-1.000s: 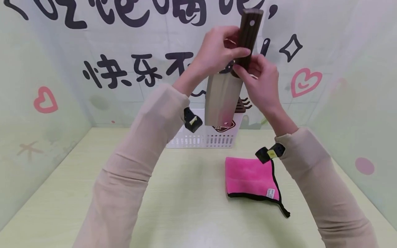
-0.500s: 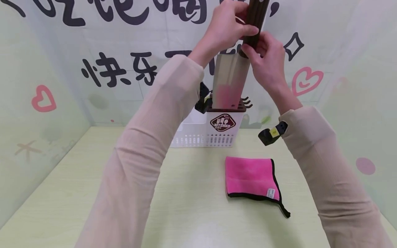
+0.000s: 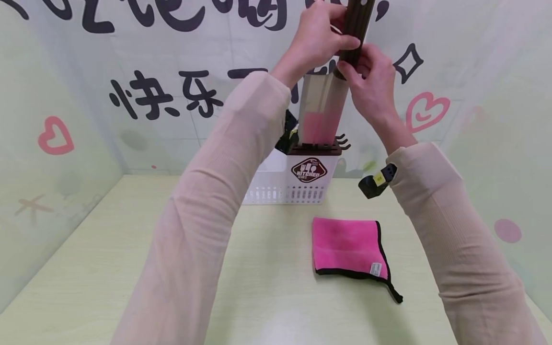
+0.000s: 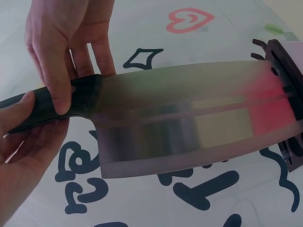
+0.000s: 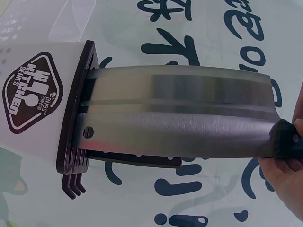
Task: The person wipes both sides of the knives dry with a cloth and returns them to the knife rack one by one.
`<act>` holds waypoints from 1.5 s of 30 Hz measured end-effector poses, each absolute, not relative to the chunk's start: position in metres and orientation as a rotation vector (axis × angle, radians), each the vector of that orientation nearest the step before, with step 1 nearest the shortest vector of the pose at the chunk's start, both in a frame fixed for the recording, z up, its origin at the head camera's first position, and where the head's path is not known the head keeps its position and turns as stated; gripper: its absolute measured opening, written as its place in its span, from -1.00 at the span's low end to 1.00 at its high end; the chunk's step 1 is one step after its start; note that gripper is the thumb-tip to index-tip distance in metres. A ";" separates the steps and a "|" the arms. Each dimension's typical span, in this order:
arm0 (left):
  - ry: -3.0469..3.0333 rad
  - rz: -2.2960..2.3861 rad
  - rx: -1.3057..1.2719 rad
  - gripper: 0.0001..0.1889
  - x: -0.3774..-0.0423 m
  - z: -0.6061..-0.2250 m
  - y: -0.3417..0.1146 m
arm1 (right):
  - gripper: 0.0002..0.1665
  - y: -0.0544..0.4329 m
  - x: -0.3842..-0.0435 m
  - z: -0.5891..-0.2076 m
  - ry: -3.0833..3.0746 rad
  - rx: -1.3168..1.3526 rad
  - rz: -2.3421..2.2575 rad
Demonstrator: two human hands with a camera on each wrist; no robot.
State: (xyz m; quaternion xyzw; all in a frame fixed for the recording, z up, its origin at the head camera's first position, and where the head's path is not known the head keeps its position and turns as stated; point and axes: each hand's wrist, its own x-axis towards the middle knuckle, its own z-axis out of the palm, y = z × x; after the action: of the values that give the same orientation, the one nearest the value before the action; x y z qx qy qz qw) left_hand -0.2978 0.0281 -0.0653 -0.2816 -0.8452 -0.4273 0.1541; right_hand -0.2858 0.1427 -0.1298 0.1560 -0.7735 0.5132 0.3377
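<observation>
A cleaver [image 3: 323, 103] with a wide steel blade hangs point-down over a white knife holder [image 3: 314, 187] with a dark brown slotted top. My left hand [image 3: 316, 36] grips the upper part of the dark handle between thumb and fingers. Just below it, my right hand [image 3: 374, 84] pinches the handle where it meets the blade. In the right wrist view, the tip end of the blade [image 5: 189, 109] is right at the slotted top [image 5: 75, 118]. Beside the blade, a dark riveted handle [image 5: 137, 159] stands out of the holder. The handle's top end is cut off in the head view.
A folded pink cloth [image 3: 347, 244] with black edging lies on the pale table [image 3: 267, 268], in front of the holder. Small dark hooks [image 3: 342, 141] stick out from the holder's right side. Behind stands a wall [image 3: 164, 148] with printed lettering.
Both hands have raised the cleaver and brought it over the holder, then lowered it slightly until its lower end meets the slotted top. The cloth has stayed where it was.
</observation>
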 end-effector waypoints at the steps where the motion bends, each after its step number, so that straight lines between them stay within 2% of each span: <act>1: -2.426 -1.218 -0.800 -0.68 -0.298 -0.065 0.029 | -0.65 0.143 -0.286 -0.130 -2.019 0.406 1.340; 17: -2.489 -1.252 -0.767 -0.75 -0.314 -0.087 0.028 | -0.65 0.142 -0.299 -0.148 -2.124 0.362 1.339; 32: -2.564 -1.302 -0.727 -0.73 -0.327 -0.117 0.017 | -0.56 0.145 -0.308 -0.167 -2.241 0.274 1.369; 45: -2.528 -1.571 -0.711 -0.70 -0.340 -0.146 0.009 | -0.56 0.143 -0.319 -0.191 -2.350 0.338 1.344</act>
State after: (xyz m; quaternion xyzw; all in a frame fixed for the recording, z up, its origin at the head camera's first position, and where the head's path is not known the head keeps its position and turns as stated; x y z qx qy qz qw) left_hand -0.3399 0.0087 -0.1463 -0.2323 -0.8254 -0.5129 0.0406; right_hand -0.3187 0.1435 -0.1906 0.1212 -0.8430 0.4823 0.2053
